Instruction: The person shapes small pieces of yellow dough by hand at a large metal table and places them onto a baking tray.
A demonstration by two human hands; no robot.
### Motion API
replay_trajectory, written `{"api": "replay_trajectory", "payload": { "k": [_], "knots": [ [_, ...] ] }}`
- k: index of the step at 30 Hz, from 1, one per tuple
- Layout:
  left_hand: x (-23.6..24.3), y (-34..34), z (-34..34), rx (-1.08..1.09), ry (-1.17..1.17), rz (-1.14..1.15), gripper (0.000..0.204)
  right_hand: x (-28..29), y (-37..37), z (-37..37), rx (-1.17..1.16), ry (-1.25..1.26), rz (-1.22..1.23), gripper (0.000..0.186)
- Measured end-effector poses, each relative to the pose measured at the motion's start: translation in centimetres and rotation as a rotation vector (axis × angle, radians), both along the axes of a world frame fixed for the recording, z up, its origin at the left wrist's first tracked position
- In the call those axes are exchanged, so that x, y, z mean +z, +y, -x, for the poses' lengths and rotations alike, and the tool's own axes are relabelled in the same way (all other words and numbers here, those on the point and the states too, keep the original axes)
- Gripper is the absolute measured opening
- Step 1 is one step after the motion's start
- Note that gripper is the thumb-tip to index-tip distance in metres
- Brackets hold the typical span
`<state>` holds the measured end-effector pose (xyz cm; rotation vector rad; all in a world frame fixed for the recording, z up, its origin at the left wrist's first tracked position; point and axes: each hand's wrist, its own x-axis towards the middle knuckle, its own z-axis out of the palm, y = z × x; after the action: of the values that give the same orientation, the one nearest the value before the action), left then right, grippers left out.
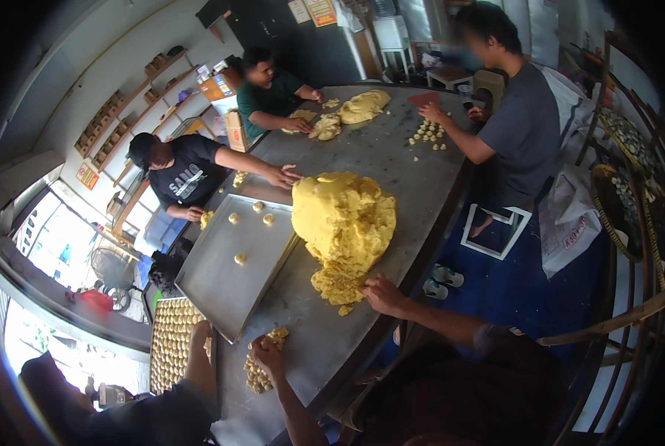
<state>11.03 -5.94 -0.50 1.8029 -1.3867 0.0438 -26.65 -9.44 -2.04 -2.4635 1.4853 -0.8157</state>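
left hand (269, 358) is partly covering small dough pieces (256, 380), right hand (383, 295) is touching the yellow dough mound (341, 215) sitting on the metal table (325, 357); i'm not making out either grip. even portions are probably mattering.

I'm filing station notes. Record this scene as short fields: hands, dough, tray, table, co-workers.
Left hand: at a cluster of small dough pieces; grip unclear
Right hand: at the crumbly near edge of the large yellow dough mound; grip unclear
Tray: left of the mound, four small dough balls on it
Lower left: close rows of shaped dough pieces
Table: grey, metal-looking
Co-workers: four in view
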Motion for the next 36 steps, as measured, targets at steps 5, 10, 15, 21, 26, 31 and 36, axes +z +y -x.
{"api": "replay_trajectory", "payload": {
  "k": [5, 10, 15, 21, 26, 31, 36],
  "knots": [
    [1.4, 0.7, 1.2, 0.045, 0.261, -0.194, 0.024, 0.7, -1.8, 2.0, 0.016, 0.105, -0.147, 0.018],
    [0.6, 0.3, -0.4, -0.019, 0.495, -0.011, 0.015, -1.1, -0.4, 0.6, -0.143, -0.102, 0.077, 0.027],
    [0.3, -0.1, 0.8, 0.073, 0.017, -0.206, 0.015, -1.1, 0.4, 1.5, -0.057, -0.252, -0.027, 0.019],
    [2.2, 2.0, 3.7, -0.073, -0.23, -0.385, 0.02, -1.8, -1.4, 2.0, 0.018, -0.014, -0.013, 0.008],
    [2.4, 5.7, 7.6, -0.214, -0.112, -0.394, 0.024, 2.1, -2.0, 2.9, -0.009, 0.124, -0.173, 0.009],
    [1.8, 7.6, 12.3, -0.278, -0.152, -0.146, 0.017, -0.2, 0.8, 2.0, -0.183, -0.105, 0.295, 0.029],
    [2.3, 4.6, 12.5, -0.232, -0.524, -0.03, 0.023, -0.1, 2.3, 2.4, -0.062, -0.191, 0.06, 0.032]
  ]
}}
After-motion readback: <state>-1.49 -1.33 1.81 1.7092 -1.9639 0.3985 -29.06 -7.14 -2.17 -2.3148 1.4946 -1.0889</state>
